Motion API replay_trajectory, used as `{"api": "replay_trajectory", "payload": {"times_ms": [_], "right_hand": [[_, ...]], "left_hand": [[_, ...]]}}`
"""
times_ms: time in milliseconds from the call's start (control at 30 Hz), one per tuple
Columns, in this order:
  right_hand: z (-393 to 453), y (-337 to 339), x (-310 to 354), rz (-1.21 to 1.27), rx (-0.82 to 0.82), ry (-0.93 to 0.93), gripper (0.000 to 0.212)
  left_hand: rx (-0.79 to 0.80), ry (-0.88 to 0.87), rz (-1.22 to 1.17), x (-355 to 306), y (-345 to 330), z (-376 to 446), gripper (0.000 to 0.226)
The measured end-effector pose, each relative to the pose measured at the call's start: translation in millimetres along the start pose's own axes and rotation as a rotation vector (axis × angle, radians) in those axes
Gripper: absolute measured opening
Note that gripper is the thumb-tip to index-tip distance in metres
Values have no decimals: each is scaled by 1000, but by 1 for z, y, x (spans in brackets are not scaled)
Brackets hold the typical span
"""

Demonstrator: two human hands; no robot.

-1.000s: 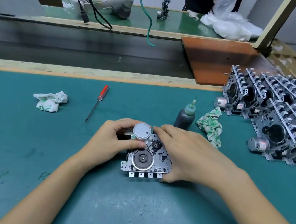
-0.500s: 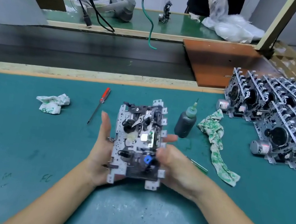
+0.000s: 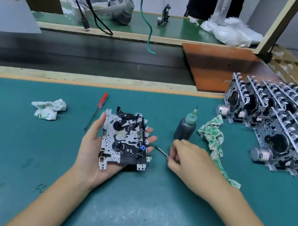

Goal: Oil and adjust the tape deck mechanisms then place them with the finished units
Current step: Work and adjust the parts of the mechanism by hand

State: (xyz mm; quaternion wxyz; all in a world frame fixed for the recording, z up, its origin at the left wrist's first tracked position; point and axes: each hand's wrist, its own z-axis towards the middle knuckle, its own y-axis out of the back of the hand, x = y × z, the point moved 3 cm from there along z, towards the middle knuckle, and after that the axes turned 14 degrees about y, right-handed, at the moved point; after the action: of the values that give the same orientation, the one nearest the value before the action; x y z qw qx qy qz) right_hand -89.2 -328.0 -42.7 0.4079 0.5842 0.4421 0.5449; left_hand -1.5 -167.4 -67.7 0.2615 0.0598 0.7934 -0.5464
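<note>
Left hand (image 3: pixel 97 153) cradles the deck (image 3: pixel 123 140) in the palm, mechanism side up, fingers (image 3: pixel 151 139) curled round its right edge, held just above the surface (image 3: pixel 129 216). Right hand (image 3: pixel 189 157) is low beside it, fingers pinched on a thin tool (image 3: pixel 161 151) whose metal tip points at the deck. Oil bottle (image 3: pixel 185 128) stands upright just behind the right hand, rag (image 3: pixel 215 142) to its right. Finished units (image 3: pixel 285 129) are racked well apart at far right.

Step looks like adjustment. To do it well: keep the deck flat and steady in the palm, bring the tip in slowly, seat it before turning, avoid slipping onto the thin springs and levers. Red screwdriver (image 3: pixel 99 108) lies unused at left.
</note>
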Motion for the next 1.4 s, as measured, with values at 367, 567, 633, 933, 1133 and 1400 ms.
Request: {"api": "replay_trajectory", "payload": {"times_ms": [367, 567, 633, 933, 1133, 1400], "right_hand": [[-9, -2, 9, 1247, 169, 99, 34], [-11, -10, 8, 1252, 247, -21, 39], [-11, -11, 7, 1213, 246, -55, 42], [-11, -14, 8, 1196, 241, -59, 42], [-11, -15, 9, 1169, 274, -61, 50], [-10, -15, 4, 1082, 302, -70, 58]], "left_hand": [[-85, 217, -66, 18, 6, 6, 82], [-127, 242, -26, 27, 5, 8, 74], [-135, 243, -16, 27, 5, 8, 74], [-172, 247, 14, 26, 4, 9, 74], [-241, 229, 67, 27, 3, 10, 74], [-275, 212, 101, 27, 1, 12, 73]]}}
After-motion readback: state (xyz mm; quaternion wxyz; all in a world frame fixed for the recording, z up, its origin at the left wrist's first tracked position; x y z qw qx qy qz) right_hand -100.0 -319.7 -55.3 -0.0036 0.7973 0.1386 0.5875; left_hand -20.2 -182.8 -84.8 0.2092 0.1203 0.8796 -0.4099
